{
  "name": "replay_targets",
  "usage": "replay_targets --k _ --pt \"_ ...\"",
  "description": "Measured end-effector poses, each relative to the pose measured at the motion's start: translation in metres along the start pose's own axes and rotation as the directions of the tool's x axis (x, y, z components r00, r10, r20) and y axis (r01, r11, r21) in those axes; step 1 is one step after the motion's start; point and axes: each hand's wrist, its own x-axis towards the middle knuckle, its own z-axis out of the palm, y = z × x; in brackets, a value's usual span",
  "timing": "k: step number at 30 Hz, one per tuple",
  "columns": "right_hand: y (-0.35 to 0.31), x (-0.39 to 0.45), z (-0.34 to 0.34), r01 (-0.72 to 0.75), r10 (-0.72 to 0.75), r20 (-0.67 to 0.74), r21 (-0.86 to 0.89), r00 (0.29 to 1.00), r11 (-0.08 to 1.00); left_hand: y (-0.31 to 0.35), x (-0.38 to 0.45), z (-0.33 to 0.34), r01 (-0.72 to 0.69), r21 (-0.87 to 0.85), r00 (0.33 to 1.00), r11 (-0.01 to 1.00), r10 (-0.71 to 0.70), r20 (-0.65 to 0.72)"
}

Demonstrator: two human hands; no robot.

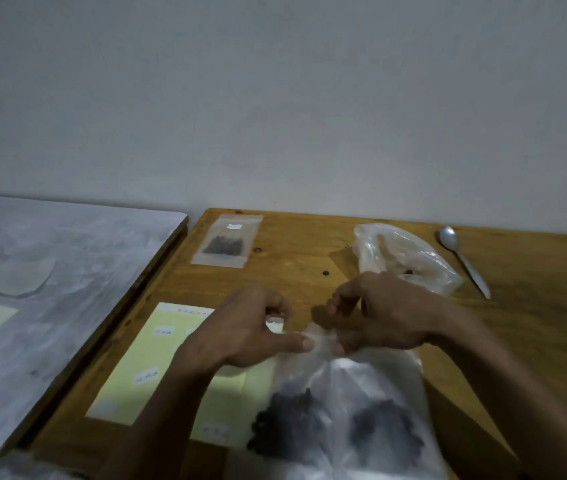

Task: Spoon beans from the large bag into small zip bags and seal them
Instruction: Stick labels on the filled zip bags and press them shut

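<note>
Both your left hand (240, 327) and right hand (382, 313) pinching the gathered neck of the large clear plastic bag of dark beans (344, 410) beside the yellow paper sheet (157, 358).

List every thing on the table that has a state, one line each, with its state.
large bag: lying at the near edge, dark beans inside, its top gathered and gripped by both hands.
left hand: fingers curled, pinching the bag's top.
right hand: fingers curled on the bag's top.
small zip bag: lying flat at the far side, beans inside; seal cannot be told.
spoon: lying free, bowl up, nothing in it.
crumpled clear bag: lying loose, untouched.
</note>
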Motion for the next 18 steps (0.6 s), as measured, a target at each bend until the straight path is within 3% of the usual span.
replay_targets --k 2,10,14,18 --pt "0.01 -0.009 0.005 -0.015 0.015 0.026 -0.003 1.0 1.0 0.009 -0.003 0.009 -0.028 0.062 0.999 0.998 0.029 -0.016" --pt "0.027 -0.002 0.02 0.076 -0.068 -0.109 0.072 0.992 0.995 0.038 0.005 0.036 -0.034 0.085 0.999 0.996 0.034 0.007" --pt "0.023 -0.005 0.007 0.111 -0.099 -0.175 0.066 0.98 0.992 0.043 0.009 0.038 -0.016 -0.219 0.997 0.976 0.0 -0.074" --pt "0.012 -0.006 -0.022 0.201 -0.148 -0.357 0.116 0.922 0.973 0.05 0.012 0.021 -0.056 -0.542 0.989 0.839 -0.029 -0.147"
